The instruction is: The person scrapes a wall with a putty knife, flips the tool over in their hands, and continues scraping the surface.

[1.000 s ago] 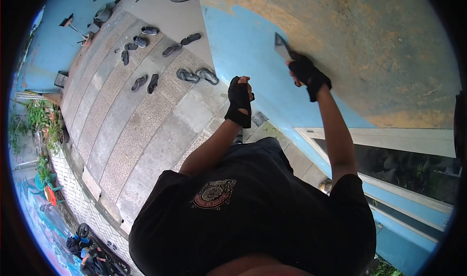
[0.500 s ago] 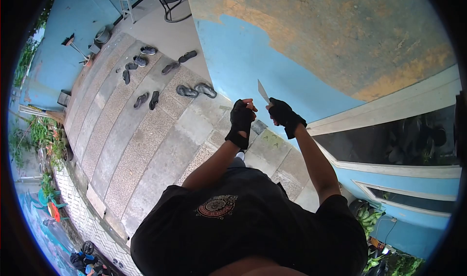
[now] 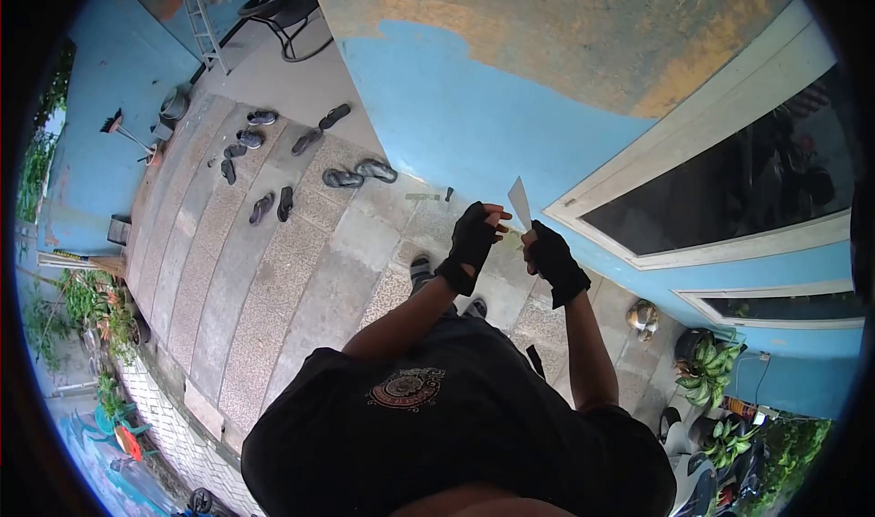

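A putty knife with a thin, flaring pale blade points up from my right hand, whose fingers are wrapped round its handle. My left hand is just left of the blade, fingers loosely bent and apart, with nothing in it. Both hands wear black fingerless gloves. Beyond them stands a wall with light blue paint low down and a patchy brown, bare-looking area above. The blade appears apart from the wall.
A white-framed window is at the right, with potted plants below it. Several sandals lie on the tiled floor. Farther back are a ladder, a black chair and a broom. A small dark object lies near the wall's foot.
The view has swung, showing more of the window and plants on the right. Both hands sit lower in view, and the putty knife is still in my right hand.
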The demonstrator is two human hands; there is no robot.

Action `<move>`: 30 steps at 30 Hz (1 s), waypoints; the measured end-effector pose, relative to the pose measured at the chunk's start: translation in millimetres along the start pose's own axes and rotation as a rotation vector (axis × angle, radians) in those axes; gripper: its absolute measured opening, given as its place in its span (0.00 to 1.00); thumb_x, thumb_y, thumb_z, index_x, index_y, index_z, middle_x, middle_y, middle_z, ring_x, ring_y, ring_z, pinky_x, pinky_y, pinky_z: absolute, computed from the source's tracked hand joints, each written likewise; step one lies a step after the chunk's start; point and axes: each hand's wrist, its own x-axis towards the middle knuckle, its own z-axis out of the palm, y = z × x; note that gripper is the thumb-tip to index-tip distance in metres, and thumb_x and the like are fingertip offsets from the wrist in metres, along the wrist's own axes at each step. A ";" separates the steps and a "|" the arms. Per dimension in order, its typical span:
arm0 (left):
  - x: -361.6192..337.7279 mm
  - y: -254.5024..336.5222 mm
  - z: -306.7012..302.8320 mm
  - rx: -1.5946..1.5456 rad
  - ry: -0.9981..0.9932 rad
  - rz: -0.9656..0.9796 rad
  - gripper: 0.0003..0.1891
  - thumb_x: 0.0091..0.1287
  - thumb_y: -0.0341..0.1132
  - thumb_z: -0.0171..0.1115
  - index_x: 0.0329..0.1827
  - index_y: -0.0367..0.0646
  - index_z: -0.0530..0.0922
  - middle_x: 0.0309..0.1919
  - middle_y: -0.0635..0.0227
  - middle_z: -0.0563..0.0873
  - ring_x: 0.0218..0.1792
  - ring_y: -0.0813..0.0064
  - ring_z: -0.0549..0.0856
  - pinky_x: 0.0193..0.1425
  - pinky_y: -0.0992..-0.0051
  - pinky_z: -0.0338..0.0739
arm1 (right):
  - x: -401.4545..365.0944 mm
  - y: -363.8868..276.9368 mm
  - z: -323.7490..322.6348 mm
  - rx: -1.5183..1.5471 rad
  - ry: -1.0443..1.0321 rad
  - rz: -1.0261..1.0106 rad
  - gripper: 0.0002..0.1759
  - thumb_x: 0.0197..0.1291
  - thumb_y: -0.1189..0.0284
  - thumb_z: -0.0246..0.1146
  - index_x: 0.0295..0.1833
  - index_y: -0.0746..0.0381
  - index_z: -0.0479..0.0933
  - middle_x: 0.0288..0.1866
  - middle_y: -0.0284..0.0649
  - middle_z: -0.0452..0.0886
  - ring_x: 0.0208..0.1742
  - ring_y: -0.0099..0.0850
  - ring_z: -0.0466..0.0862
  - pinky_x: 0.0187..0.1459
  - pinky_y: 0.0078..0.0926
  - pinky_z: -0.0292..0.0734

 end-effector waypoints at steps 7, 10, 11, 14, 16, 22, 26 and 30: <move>15.6 42.1 -18.0 0.023 -0.070 -0.023 0.08 0.75 0.35 0.55 0.52 0.46 0.76 0.50 0.64 0.86 0.39 0.77 0.85 0.44 0.78 0.79 | 7.3 -26.9 29.2 0.155 0.132 -0.046 0.13 0.69 0.66 0.60 0.52 0.63 0.73 0.24 0.30 0.74 0.19 0.19 0.75 0.20 0.19 0.70; 20.4 62.2 -51.5 -0.011 -0.114 0.001 0.08 0.75 0.34 0.55 0.52 0.46 0.76 0.51 0.64 0.86 0.40 0.77 0.85 0.44 0.78 0.79 | 29.4 -39.2 49.8 0.196 0.161 -0.039 0.11 0.68 0.67 0.61 0.47 0.63 0.72 0.23 0.30 0.73 0.17 0.19 0.74 0.19 0.20 0.70; 21.5 68.8 -64.5 -0.011 -0.103 0.032 0.08 0.75 0.34 0.55 0.52 0.46 0.76 0.50 0.64 0.87 0.39 0.76 0.85 0.44 0.78 0.80 | 40.0 -44.9 58.7 0.211 0.180 -0.025 0.10 0.68 0.67 0.62 0.45 0.62 0.72 0.22 0.30 0.73 0.17 0.19 0.74 0.19 0.20 0.70; 26.9 92.3 -100.9 0.043 -0.010 -0.015 0.08 0.74 0.34 0.56 0.52 0.45 0.76 0.49 0.64 0.87 0.39 0.76 0.86 0.44 0.78 0.80 | 74.9 -51.5 93.6 0.141 0.199 -0.019 0.09 0.67 0.68 0.62 0.44 0.62 0.71 0.22 0.30 0.73 0.16 0.20 0.74 0.19 0.22 0.71; 32.2 103.4 -124.2 0.055 -0.006 -0.026 0.09 0.74 0.35 0.56 0.52 0.44 0.76 0.48 0.64 0.87 0.38 0.76 0.86 0.43 0.79 0.80 | 89.8 -63.7 119.2 0.161 0.200 -0.014 0.09 0.67 0.70 0.61 0.45 0.62 0.71 0.22 0.31 0.73 0.16 0.21 0.75 0.19 0.22 0.72; 53.2 118.9 -165.4 0.073 -0.085 -0.003 0.10 0.75 0.35 0.54 0.53 0.43 0.76 0.49 0.63 0.87 0.39 0.76 0.86 0.44 0.77 0.81 | 128.2 -66.0 167.4 0.276 0.104 -0.037 0.11 0.65 0.72 0.60 0.50 0.64 0.72 0.22 0.31 0.73 0.17 0.21 0.74 0.19 0.23 0.70; 61.4 121.4 -159.4 0.071 -0.106 -0.062 0.09 0.75 0.34 0.53 0.53 0.42 0.77 0.48 0.64 0.87 0.39 0.77 0.85 0.44 0.76 0.79 | 123.8 -64.8 169.4 0.314 0.142 -0.092 0.15 0.66 0.74 0.59 0.56 0.66 0.72 0.22 0.31 0.72 0.17 0.21 0.74 0.19 0.22 0.70; 75.2 116.7 -140.3 0.010 -0.182 -0.299 0.22 0.76 0.46 0.55 0.64 0.42 0.69 0.54 0.60 0.84 0.45 0.71 0.85 0.45 0.72 0.81 | 120.1 -70.8 150.2 0.307 0.222 -0.094 0.18 0.66 0.74 0.59 0.60 0.66 0.71 0.22 0.31 0.72 0.17 0.21 0.74 0.19 0.22 0.70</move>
